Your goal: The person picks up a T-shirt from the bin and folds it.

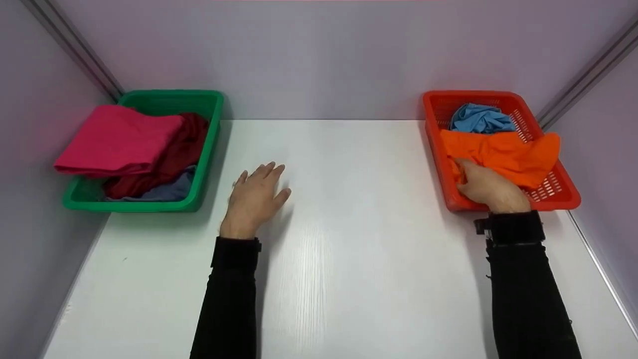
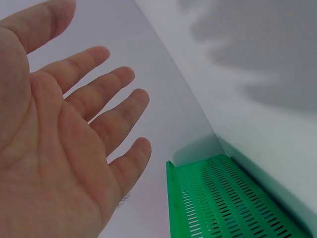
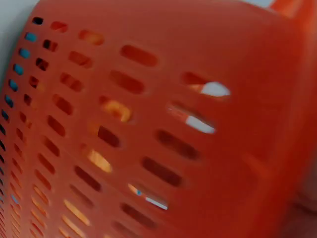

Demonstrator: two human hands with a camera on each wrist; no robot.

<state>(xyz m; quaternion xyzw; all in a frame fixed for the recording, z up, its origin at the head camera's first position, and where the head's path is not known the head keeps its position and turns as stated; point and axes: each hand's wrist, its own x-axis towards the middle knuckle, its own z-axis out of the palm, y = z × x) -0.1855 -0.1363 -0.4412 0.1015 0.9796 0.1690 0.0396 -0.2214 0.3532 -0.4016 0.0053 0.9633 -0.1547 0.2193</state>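
- Orange cloth (image 1: 513, 154): in the red basket (image 1: 568, 198), at the right of my head view; lies across the middle, its right end lapping over the basket's right rim.
- Right hand (image 1: 491, 188): reaches in over the near side of that basket. Fingers and thumb curl together at the cloth's left edge, and I read a pinch on it; the fingertips are hidden from me.
- Right wrist view: slotted red basket wall fills most of it, bits of orange and blue showing through. I cannot check the pinch from there.
- Blue cloth (image 1: 481, 118): crumpled, same basket, just beyond the orange 1.
- Left hand (image 1: 254, 204): above the white table (image 1: 359, 239), between the 2 baskets, nearer the green basket (image 1: 209, 154). All 5 digits extended and spread, palm bare in my left wrist view, holding nothing.
- Green basket contents, 3 cloths: pink cloth (image 1: 119, 139) folded on top and hanging over the left rim; dark red cloth (image 1: 187, 142) under it; blue-grey cloth (image 1: 169, 190) lowest, at the near side.
- Both forearms in black sleeves (image 1: 227, 304).
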